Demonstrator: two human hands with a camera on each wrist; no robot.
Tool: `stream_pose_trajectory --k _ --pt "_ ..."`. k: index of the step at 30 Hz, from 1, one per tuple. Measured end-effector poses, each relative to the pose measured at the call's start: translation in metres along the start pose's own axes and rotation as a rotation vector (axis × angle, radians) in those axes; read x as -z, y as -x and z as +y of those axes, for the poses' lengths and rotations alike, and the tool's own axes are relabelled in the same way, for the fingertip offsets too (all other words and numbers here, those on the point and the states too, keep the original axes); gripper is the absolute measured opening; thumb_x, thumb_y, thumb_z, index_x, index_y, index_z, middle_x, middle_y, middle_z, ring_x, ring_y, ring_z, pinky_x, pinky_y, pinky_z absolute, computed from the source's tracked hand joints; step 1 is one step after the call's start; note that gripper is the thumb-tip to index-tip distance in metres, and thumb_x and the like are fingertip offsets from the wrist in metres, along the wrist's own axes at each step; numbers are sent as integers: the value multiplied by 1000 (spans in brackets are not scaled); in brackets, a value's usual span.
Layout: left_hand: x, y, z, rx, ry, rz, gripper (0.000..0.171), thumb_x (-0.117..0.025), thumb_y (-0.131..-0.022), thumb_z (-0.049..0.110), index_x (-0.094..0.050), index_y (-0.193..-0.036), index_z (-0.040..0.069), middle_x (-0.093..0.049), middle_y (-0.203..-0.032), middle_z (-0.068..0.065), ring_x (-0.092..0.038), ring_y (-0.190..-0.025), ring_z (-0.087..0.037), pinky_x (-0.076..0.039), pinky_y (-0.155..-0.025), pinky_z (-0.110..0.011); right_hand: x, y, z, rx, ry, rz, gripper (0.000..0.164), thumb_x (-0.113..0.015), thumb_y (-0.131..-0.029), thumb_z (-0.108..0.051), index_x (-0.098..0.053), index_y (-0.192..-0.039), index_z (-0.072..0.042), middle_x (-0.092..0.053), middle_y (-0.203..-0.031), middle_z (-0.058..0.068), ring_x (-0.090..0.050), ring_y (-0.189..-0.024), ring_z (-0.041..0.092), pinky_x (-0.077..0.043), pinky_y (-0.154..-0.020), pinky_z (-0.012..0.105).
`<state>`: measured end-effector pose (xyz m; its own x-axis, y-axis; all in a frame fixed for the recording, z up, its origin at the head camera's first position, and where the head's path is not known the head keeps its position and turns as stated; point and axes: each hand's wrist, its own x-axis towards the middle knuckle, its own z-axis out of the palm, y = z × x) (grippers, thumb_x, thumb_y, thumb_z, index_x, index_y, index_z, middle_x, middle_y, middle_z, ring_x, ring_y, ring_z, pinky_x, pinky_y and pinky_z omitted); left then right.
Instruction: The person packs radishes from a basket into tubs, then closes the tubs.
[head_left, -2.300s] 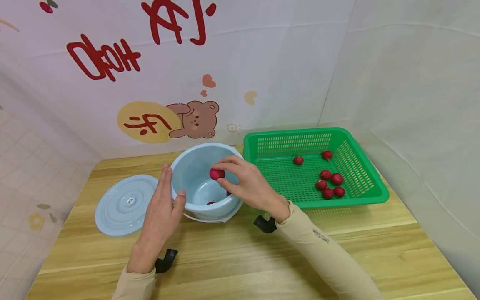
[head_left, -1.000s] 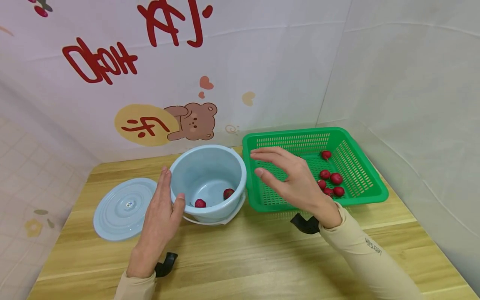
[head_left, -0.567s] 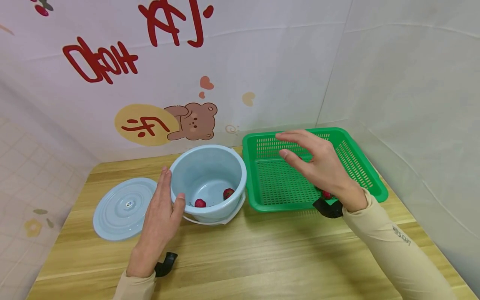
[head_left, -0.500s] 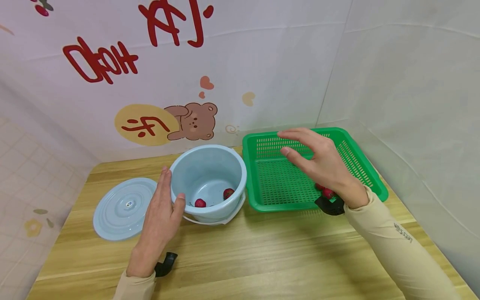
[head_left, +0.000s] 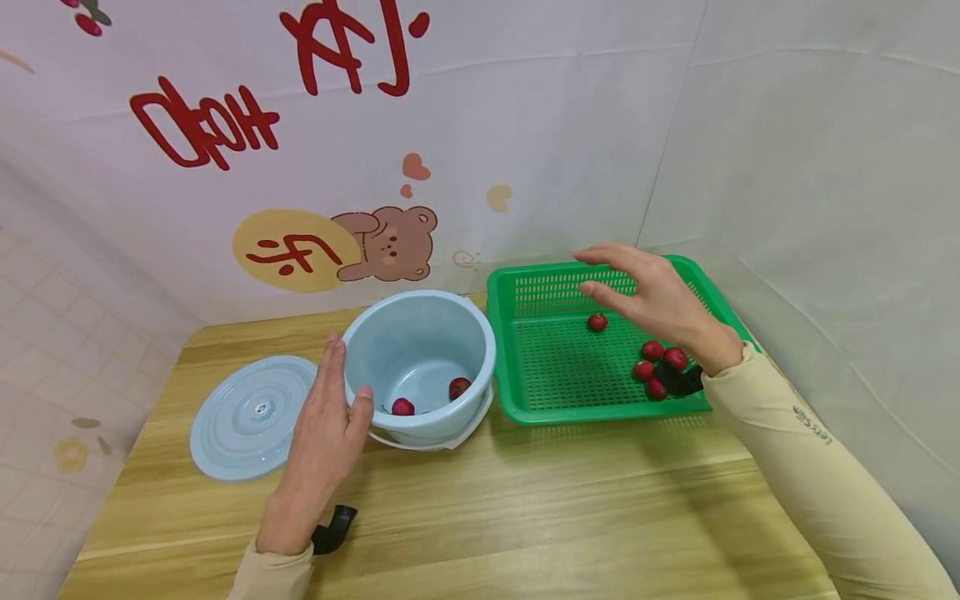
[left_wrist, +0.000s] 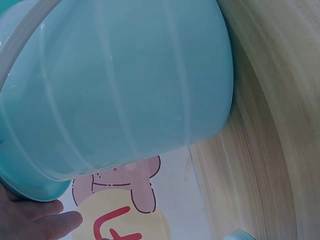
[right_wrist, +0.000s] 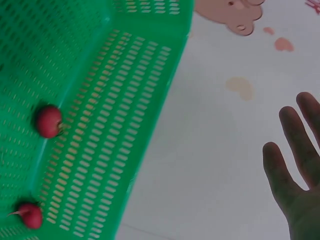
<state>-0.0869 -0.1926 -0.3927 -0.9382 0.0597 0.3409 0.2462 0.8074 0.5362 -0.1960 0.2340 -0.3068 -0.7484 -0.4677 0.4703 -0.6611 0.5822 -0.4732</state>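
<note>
My left hand [head_left: 324,433] rests with extended fingers against the left side of a light blue bucket [head_left: 420,429]. Inside the bucket lie two red radishes, one radish [head_left: 402,407] near the front and another radish [head_left: 459,387] to the right. Over the green basket [head_left: 581,414] hovers my right hand [head_left: 651,292], fingers apart and nothing held. Several radishes sit in the basket, among them a lone radish [head_left: 597,322] and a cluster with this radish [head_left: 643,371]. In the right wrist view two radishes, including one radish [right_wrist: 48,121], lie by the basket's far wall.
A light blue lid [head_left: 255,417] lies flat on the wooden table [head_left: 525,517], left of the bucket. Behind stands a white wall sheet [head_left: 570,150] with a printed bear [head_left: 397,242]. The bucket's white handle [head_left: 457,440] hangs down at its front.
The right hand held a radish over the bucket, let it go inside, then moved right above the basket. Lately it drifted slightly farther right, uncovering radishes. The left hand stayed at the bucket.
</note>
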Motion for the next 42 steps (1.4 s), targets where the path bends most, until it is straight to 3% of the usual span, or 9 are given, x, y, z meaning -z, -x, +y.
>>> stream_pose_trajectory --k 4,11,19,24,31,42 --pt "0 0 0 -4 7 3 69 -45 -107 29 -18 -165 2 -15 -172 -12 -24 -155 -39 -30 -117 -64 -1 0 17 -51 -19 -39 41 -72 -99 -21 -66 -138 -11 -64 -139 2 -58 -129 22 -46 -106 38" --pt "-1 1 -1 -20 20 16 68 -45 -107 27 -19 -164 1 -19 -171 -16 -24 -154 -39 -29 -118 -63 -3 -1 40 -176 -91 -103 42 -70 -100 -27 -66 -139 -11 -62 -143 4 -56 -131 26 -43 -108 53" --pt "0 0 -1 -21 21 20 69 -45 -106 27 -19 -164 1 -19 -171 -16 -26 -154 -39 -30 -118 -63 -1 -5 62 -342 -136 -187 53 -65 -101 -45 -62 -144 -14 -58 -146 6 -52 -133 31 -40 -110 54" --pt "0 0 -1 -15 21 14 69 -45 -107 28 -18 -165 2 -18 -172 -14 -25 -154 -39 -30 -117 -64 -3 -6 76 -419 -195 -236 56 -66 -99 -47 -60 -145 -16 -56 -148 7 -51 -135 30 -40 -111 54" --pt "1 0 -2 -13 12 7 69 -45 -107 30 -18 -165 2 -17 -172 -13 -25 -154 -39 -30 -117 -64 -7 -10 92 -472 -214 -318 58 -68 -99 -44 -59 -146 -11 -55 -150 15 -46 -141 37 -39 -112 59" --pt "1 1 -2 -15 5 -1 70 -45 -107 30 -17 -165 4 -15 -173 -10 -24 -155 -38 -30 -118 -64 -18 -10 110 -562 -241 -417 62 -68 -98 -49 -58 -147 -13 -53 -152 15 -44 -142 38 -40 -110 62"
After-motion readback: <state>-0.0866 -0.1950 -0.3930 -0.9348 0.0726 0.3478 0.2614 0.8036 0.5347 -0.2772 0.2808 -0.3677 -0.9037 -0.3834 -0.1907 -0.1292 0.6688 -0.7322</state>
